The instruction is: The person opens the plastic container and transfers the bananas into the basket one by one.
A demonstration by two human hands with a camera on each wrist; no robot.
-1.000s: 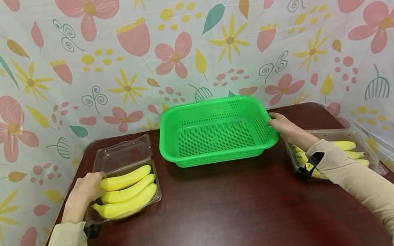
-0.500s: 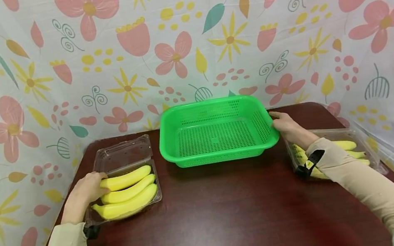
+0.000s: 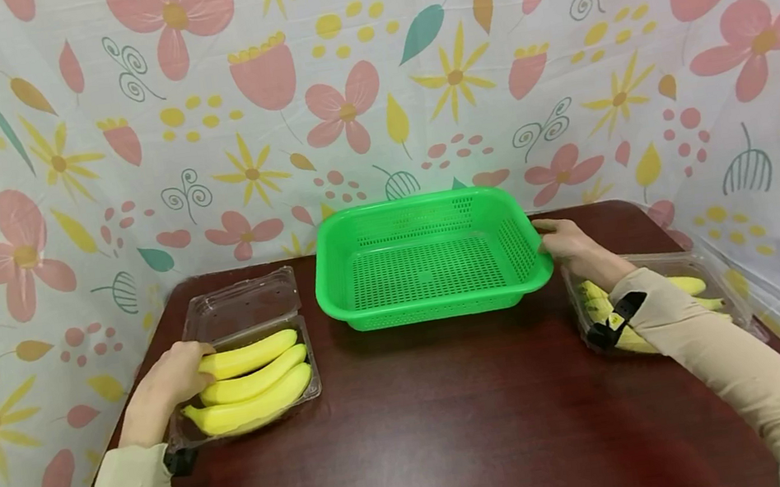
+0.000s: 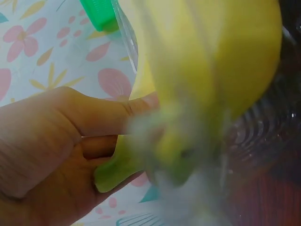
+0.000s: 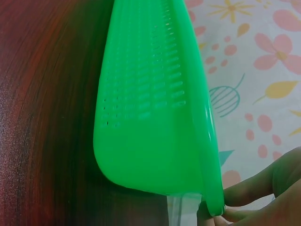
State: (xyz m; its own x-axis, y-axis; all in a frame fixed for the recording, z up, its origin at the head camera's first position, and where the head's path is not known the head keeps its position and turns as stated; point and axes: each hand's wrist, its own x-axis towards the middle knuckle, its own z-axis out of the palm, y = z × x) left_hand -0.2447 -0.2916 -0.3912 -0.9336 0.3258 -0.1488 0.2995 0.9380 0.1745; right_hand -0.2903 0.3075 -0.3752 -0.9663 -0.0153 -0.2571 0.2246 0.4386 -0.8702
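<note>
My left hand [image 3: 173,378] reaches into an open clear plastic clamshell box [image 3: 312,363] at the table's left. Its thumb and fingers pinch the stem end of the farthest banana [image 3: 256,354]; the left wrist view shows the thumb on the yellow peel near the green stem [image 4: 117,169]. Two more bananas [image 3: 249,413] lie beside it. A green perforated plastic basket [image 3: 437,311] stands at the back middle with nothing in it. On its right rim, my right hand [image 3: 573,247] pinches the edge, thumb and fingers on either side in the right wrist view.
A second clear box [image 3: 731,283] with several bananas [image 3: 688,285] sits at the right, partly hidden under my right forearm. The left box's lid [image 3: 241,304] lies folded back. Behind the dark red table [image 3: 431,429] hangs a flowered sheet [image 3: 403,67].
The fingers of my right hand have shifted slightly outward on the basket's rim. My left hand, the bananas and the basket stay where they were.
</note>
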